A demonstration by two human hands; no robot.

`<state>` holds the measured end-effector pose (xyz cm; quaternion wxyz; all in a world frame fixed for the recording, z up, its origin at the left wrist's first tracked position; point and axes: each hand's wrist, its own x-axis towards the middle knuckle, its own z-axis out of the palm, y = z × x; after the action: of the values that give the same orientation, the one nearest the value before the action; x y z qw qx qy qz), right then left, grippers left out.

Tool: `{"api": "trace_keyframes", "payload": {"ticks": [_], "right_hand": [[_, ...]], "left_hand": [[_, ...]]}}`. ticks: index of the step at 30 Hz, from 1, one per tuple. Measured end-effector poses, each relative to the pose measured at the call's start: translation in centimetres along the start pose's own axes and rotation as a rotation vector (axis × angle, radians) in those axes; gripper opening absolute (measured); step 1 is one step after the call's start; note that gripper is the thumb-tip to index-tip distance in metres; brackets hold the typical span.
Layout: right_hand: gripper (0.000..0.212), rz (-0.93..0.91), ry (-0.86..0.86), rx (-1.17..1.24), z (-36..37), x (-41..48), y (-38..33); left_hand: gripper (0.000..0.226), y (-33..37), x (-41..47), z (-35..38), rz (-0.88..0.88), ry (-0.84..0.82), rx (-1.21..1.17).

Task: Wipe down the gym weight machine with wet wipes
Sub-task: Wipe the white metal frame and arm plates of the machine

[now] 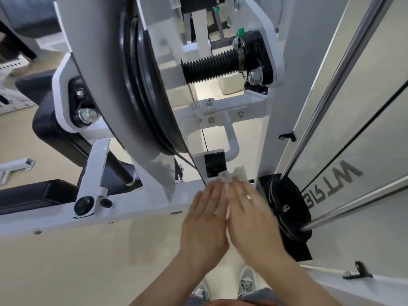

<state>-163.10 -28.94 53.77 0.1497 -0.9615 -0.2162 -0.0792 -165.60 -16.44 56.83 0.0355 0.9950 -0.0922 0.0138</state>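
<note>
White wet wipe [234,176] pressed at twelve o'clock of both flat hands, left hand [206,217] and right hand [249,214], fingers extended, scrubbing the frame crossbar [136,209].

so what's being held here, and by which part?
A white wet wipe, pressed under the fingertips of both the left hand and right hand against the white frame beam; the exact grip is blurred.

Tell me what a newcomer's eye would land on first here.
First, the two hands low in the middle, side by side, pressing a white wipe against the white frame. Next, the big black pulley curving down from the upper left, with the black threaded rod to its right. At far right, chrome rods slant down to the black weight stack.
</note>
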Motion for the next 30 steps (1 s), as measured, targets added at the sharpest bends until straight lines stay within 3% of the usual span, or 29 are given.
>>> {"api": "trace_keyframes", "payload": {"ticks": [4,8,13,17,22,25,30], "right_hand": [[0.056,0.211,0.093,0.142,-0.5,-0.6,0.0],[0.042,0.155,0.182,0.311,0.3,0.1,-4.0],[0.038,0.08,0.168,0.394,3.2,0.1,-9.5],[0.035,0.029,0.22,0.38,4.7,0.4,-14.1],[0.037,0.072,0.346,0.267,6.1,2.0,-19.5],[0.047,0.058,0.228,0.028,7.2,3.7,-22.1],[0.064,0.17,0.004,-0.07,6.8,7.0,-24.7]], "left_hand": [[0.073,-0.9,-0.5,-0.4,0.087,-0.015,0.022],[0.07,-5.0,-3.3,-0.8,0.056,0.012,-0.035],[0.063,-9.1,-5.7,-1.3,0.061,0.063,-0.114],[0.057,-13.7,-8.1,-1.8,0.101,0.049,-0.042],[0.052,-19.4,-9.0,-4.0,0.14,0.154,-0.044],[0.056,-22.8,-9.3,-4.7,0.145,0.161,-0.042],[0.06,-28.0,-9.2,-5.1,0.104,0.167,-0.11]]}}
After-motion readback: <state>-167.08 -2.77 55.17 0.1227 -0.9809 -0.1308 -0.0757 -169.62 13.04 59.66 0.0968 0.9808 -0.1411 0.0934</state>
